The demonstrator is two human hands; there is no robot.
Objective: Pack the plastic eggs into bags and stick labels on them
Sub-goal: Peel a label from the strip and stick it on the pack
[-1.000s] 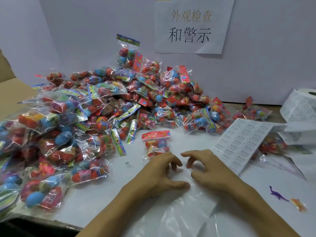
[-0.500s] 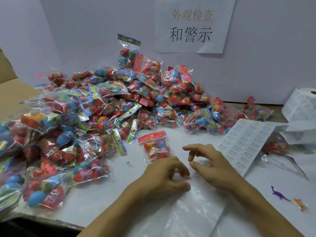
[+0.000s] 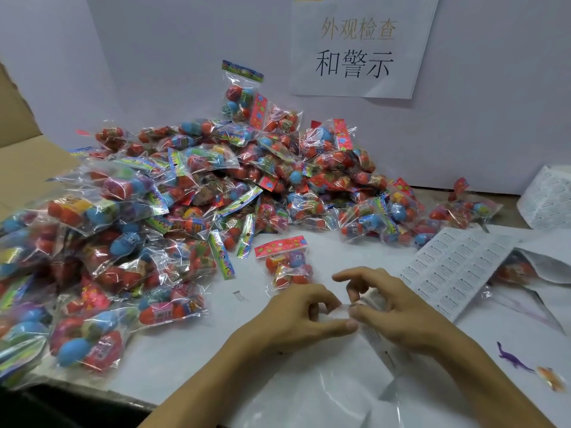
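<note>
nearest, a clear empty plastic bag (image 3: 324, 393) lies flat on the white table (image 3: 173, 359), and both hands work at its far edge. the left hand (image 3: 296, 319) curls its fingers onto the film while the right hand (image 3: 392, 307) pinches the bag's mouth between thumb and middle finger, index raised. by my reading the step is opening this bag; next the two layers must part wide enough to take eggs. just beyond sits one small egg packet (image 3: 285, 262), likely what goes in. right of the hands a label sheet (image 3: 457, 267) waits, with a purple toy dinosaur (image 3: 513, 358) nearby. farther back, the heap of packed egg bags (image 3: 185, 193) crowds the left side.
</note>
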